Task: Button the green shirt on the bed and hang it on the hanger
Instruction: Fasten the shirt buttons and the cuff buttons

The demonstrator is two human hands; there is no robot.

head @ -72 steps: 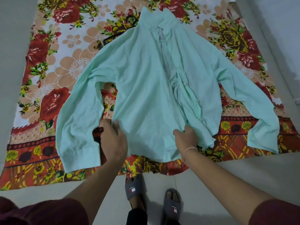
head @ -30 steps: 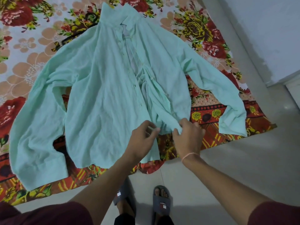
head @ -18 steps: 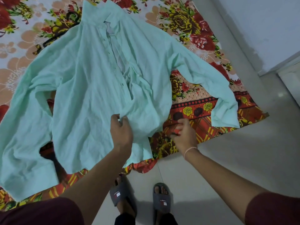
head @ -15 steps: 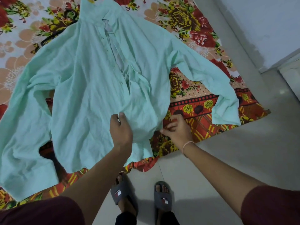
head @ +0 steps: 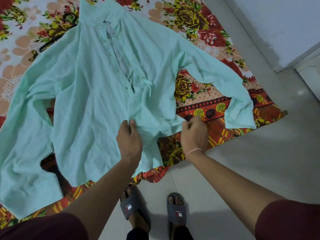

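Observation:
A mint-green long-sleeved shirt [head: 90, 94] lies spread face up on the flowered bed sheet [head: 199, 87], collar at the far end, front open below the chest. My left hand [head: 129, 135] pinches the left front panel near its lower edge. My right hand [head: 194, 134] grips the bottom corner of the right front panel, which is bunched toward the middle. A dark hanger [head: 57, 37] pokes out from under the shirt's left shoulder, mostly hidden.
The bed's near edge [head: 155, 175] runs diagonally just in front of my two sandalled feet [head: 152, 208] on the pale tiled floor [head: 242, 161]. A light wall [head: 277, 23] and a white cabinet corner [head: 310, 73] stand to the right.
My right hand has reached under and taken hold of the right panel's lower corner. My left hand keeps its pinch on the left panel. The view tilted slightly.

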